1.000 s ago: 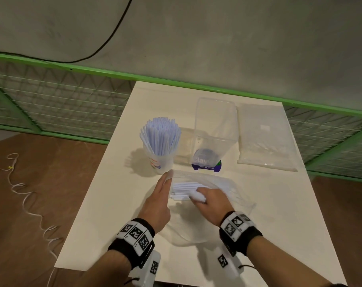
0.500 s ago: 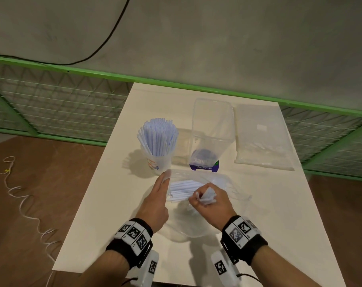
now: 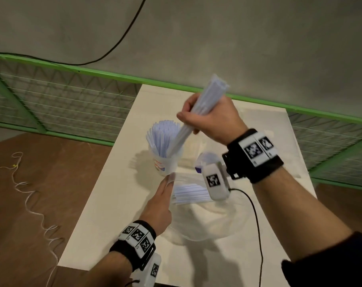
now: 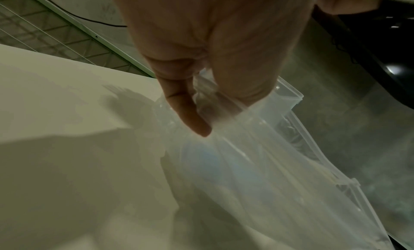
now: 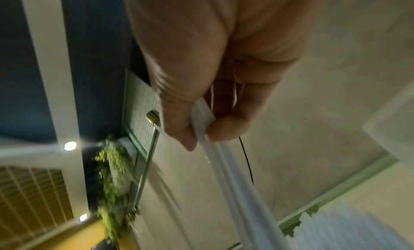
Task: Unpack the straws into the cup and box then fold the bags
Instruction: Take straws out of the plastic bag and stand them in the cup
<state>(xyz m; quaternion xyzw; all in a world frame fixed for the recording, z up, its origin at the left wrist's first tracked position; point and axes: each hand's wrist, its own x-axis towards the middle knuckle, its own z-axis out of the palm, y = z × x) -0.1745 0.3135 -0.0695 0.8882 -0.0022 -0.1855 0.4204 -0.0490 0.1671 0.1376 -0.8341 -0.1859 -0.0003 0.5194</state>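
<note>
Unpacking continues: right hand (image 3: 209, 119) grips a straw bundle (image 3: 198, 112) tilted into the cup (image 3: 165, 162), left hand (image 3: 158, 206) pinches the bag (image 3: 207, 220) mouth; next, release them upright

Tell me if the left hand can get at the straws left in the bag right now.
Probably not at once: the left hand pinches the bag rim open beside the remaining straws; it would have to let go first. Nothing else blocks them.

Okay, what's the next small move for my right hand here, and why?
Probably lower the bundle into the cup: the right hand grips it tilted, lower ends already at the cup's straws, while the left hand holds the bag.
</note>
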